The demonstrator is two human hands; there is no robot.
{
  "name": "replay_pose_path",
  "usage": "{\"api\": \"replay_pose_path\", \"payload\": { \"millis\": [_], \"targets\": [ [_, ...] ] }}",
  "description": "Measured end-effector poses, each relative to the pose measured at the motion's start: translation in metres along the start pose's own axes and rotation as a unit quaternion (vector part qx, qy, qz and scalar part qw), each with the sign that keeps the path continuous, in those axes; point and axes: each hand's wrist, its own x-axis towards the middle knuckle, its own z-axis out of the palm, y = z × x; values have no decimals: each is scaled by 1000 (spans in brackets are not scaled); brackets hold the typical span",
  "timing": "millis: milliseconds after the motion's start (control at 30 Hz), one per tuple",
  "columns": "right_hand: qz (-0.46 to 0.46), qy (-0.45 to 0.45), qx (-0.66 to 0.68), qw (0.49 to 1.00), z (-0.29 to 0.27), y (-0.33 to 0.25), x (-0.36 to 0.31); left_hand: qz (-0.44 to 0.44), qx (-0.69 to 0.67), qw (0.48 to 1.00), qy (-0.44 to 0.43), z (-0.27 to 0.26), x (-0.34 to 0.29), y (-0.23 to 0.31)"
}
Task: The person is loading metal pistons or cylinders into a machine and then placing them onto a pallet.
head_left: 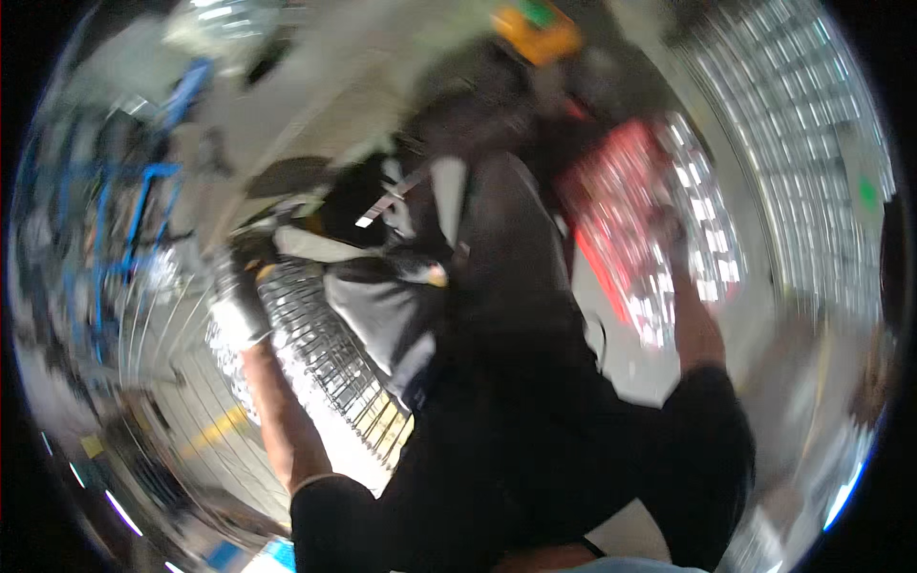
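Note:
My left hand (239,304) wears a grey-white glove and reaches out on the left, above dark wire mesh (320,310). Its fingers are smeared, so whether they grip anything is unclear. On the right, my right hand (671,229) is a dark blur over a red object (616,186) with a shiny, streaked surface. Motion hides its fingers too, and contact with the red object cannot be made out. Between my arms lies dark cloth-like material with a grey piece (382,310) and a pale strap (449,196).
Stacked metal wire racks (793,124) line the right side. Blue frames (138,224) stand at the left. A yellow-orange thing with a green patch (538,31) is at the far top. Yellow floor marking (212,432) shows at lower left. The whole picture is blurred.

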Motion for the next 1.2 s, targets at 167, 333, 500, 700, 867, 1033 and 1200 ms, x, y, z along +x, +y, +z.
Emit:
{"api": "replay_pose_path", "payload": {
  "millis": [167,333,500,700,867,1033,1200],
  "targets": [
    [151,150,-291,933,47,-51,-24,-289,-560,776,28,0,7,-1],
    [199,153,-286,925,40,-76,-43,-251,-582,773,-30,22,9,0],
    [129,170,-281,935,34,-22,-36,-273,-562,781,-19,15,11,3],
    [95,117,-462,874,-16,-36,-1,-164,-584,792,-61,36,54,11],
    [-324,8,-289,901,291,-422,51,-270,-708,652,18,4,167,46],
    [-536,-54,-351,766,458,-560,97,-262,-861,416,-127,63,301,29],
    [-466,-108,-420,771,525,-603,155,-280,-806,518,-59,47,326,65]
  ]
}}
